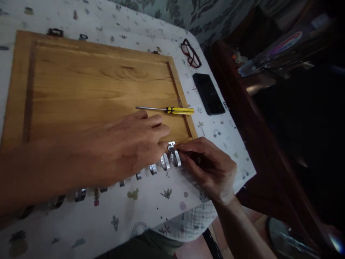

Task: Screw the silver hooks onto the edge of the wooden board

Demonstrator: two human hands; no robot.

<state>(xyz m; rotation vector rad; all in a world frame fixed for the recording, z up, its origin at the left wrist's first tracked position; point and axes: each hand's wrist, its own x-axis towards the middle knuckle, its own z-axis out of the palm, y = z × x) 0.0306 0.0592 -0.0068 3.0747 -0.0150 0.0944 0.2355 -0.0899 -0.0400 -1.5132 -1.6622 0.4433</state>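
Observation:
A framed wooden panel (88, 79) lies flat on the table, with a row of curved silver metal hooks (165, 162) along its near edge, forming what looks like a hook rack. My left hand (137, 144) reaches over the panel, fingers bent and thumb against the rack beside the small end plate (171, 145). From the right, my right hand (210, 165) pinches at the rack's end, its fingertips touching next to the last hook (176, 159). Anything small between those fingertips is hidden. A yellow-handled screwdriver (180, 110) rests on the panel just beyond my left fingers.
A white patterned cloth (167, 212) covers the table. To the panel's right lie a black phone (208, 94) and dark-red glasses (191, 54). Dark hinges (55, 32) sit at its far edge. Dark wooden furniture (258, 129) stands beyond the table's right edge.

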